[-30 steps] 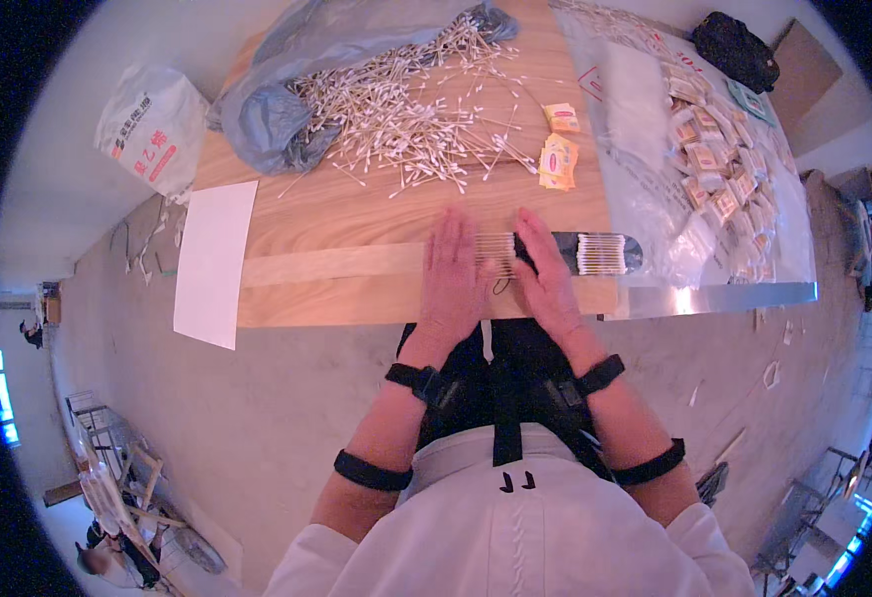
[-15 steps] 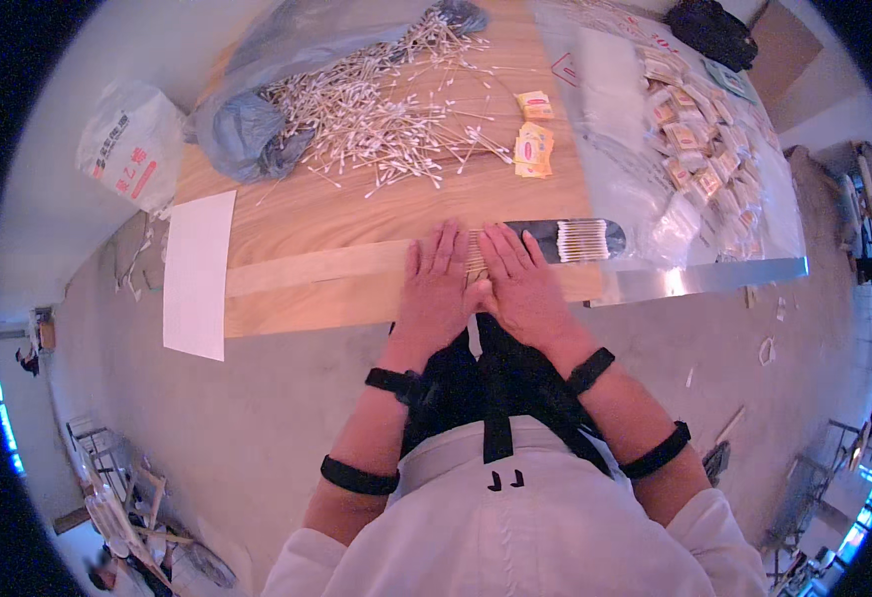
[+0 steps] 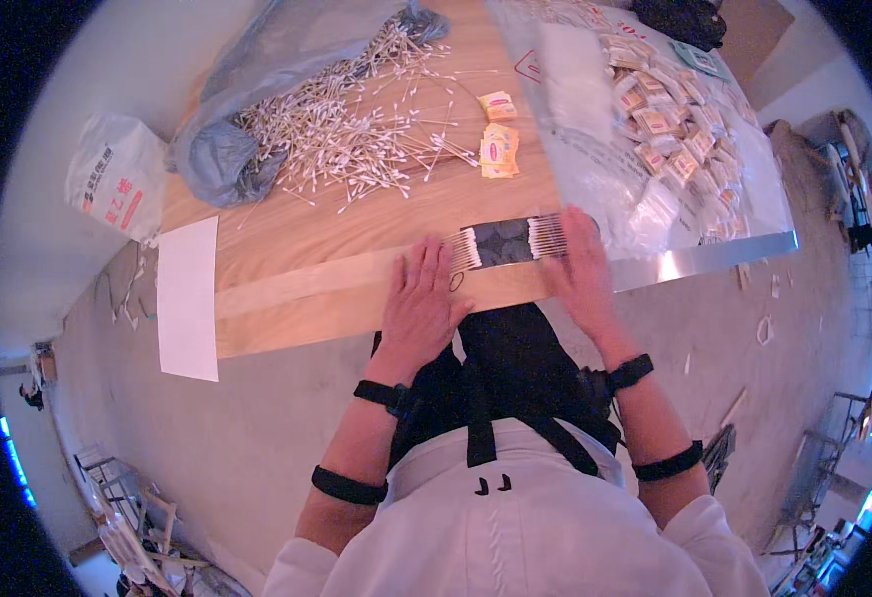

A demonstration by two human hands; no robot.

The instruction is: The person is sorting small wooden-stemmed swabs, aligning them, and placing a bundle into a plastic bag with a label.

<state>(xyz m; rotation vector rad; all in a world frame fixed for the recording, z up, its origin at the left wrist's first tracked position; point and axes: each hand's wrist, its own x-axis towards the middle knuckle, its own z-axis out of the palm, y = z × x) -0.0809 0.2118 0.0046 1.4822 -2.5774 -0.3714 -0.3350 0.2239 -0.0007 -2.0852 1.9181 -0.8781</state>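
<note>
The hands, held side by side half a second ago, are now drawn apart. A row of cotton swabs [image 3: 508,241] on a dark strip is flanked by the left hand [image 3: 423,301] and right hand [image 3: 583,267], fingers extended flat and close together on the wooden table [image 3: 287,289]. Beyond the fingers, loose white swabs [image 3: 341,139], small yellow packets [image 3: 499,151] and a clear plastic sheet [image 3: 595,149] are seen.

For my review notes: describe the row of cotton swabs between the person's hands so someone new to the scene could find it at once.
Start at the wooden table and go to its near edge, where the left hand and right hand lie flat. Between them is a dark strip carrying the row of cotton swabs. Unlike the loose pile of swabs farther back, these lie side by side, neatly aligned.
</note>
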